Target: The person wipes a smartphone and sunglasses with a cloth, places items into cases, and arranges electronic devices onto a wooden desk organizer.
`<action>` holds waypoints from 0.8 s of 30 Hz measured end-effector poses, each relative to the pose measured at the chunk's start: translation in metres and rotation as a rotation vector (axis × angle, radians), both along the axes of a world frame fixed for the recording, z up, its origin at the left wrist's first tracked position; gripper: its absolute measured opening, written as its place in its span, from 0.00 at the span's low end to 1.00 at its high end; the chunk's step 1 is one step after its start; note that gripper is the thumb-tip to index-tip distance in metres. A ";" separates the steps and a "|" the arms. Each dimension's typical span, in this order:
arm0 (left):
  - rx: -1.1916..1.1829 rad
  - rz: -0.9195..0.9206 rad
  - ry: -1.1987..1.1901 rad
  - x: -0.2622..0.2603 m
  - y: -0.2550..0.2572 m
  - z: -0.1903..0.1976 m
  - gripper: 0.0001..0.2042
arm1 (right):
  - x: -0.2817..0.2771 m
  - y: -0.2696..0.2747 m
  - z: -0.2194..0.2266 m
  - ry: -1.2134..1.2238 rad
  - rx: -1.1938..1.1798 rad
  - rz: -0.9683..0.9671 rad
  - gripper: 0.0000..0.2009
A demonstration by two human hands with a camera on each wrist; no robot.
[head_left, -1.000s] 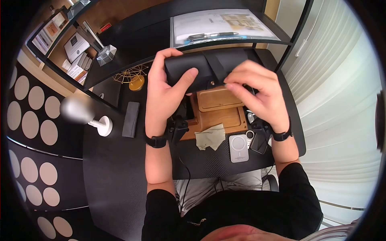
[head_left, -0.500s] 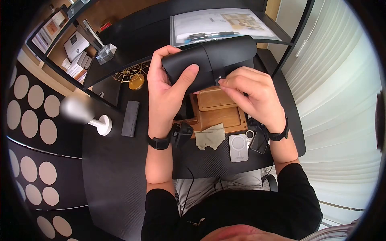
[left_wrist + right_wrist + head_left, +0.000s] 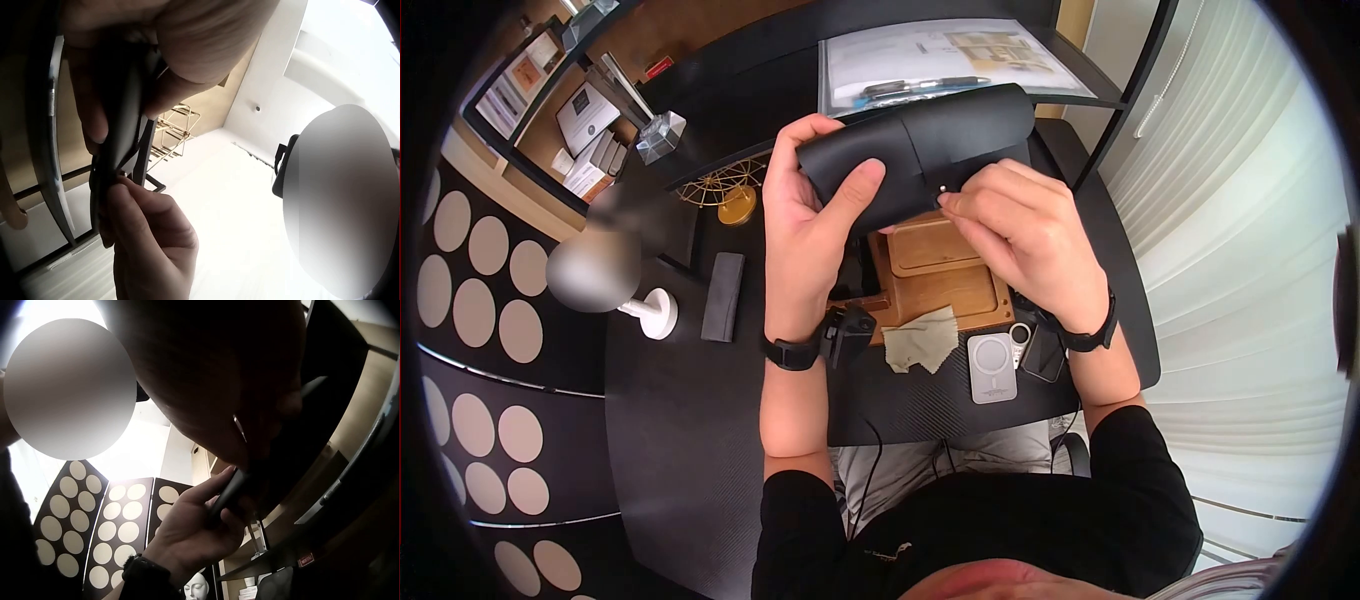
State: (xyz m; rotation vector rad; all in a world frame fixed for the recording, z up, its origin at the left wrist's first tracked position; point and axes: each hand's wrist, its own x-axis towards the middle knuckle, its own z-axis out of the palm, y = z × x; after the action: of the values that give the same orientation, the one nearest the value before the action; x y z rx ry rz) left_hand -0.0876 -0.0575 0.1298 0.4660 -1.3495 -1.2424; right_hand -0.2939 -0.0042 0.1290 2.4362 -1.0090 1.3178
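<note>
A black leather pouch with a folded flap and a narrow strap is held up above the desk in the head view. My left hand grips its left end, thumb across the front and fingers behind. At the lower front edge, my right hand pinches the strap's end between thumb and forefinger, right beside a small metal stud. In the left wrist view the pouch appears edge-on, with the right fingertips at its edge. The right wrist view shows the pouch's near end in the left hand.
Below the pouch lies a wooden tray with a grey-green cloth on its front edge. Near it are a white power bank and a phone. A dark slim case and white lamp stand left; a shelf spans behind.
The pouch's right end has risen and tilted toward me. My right hand has moved left and slightly down along with the strap's end, and its fingers now sit close against the stud.
</note>
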 end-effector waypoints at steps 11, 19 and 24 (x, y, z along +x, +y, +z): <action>-0.031 0.026 -0.004 0.021 -0.007 0.005 0.18 | -0.023 0.002 0.014 -0.274 -0.101 -0.064 0.04; -0.024 0.556 -0.024 0.128 -0.021 -0.008 0.16 | -0.029 0.009 0.017 -0.194 0.103 0.074 0.05; 0.226 0.677 -0.138 0.206 -0.004 -0.076 0.14 | -0.025 0.006 0.014 -0.114 0.204 0.131 0.07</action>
State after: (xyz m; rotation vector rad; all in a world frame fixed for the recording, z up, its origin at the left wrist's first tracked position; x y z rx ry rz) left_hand 0.1188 -0.0613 0.0540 1.0826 -1.0286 -0.8020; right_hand -0.3189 0.0022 0.1434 2.6436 -1.0755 1.4777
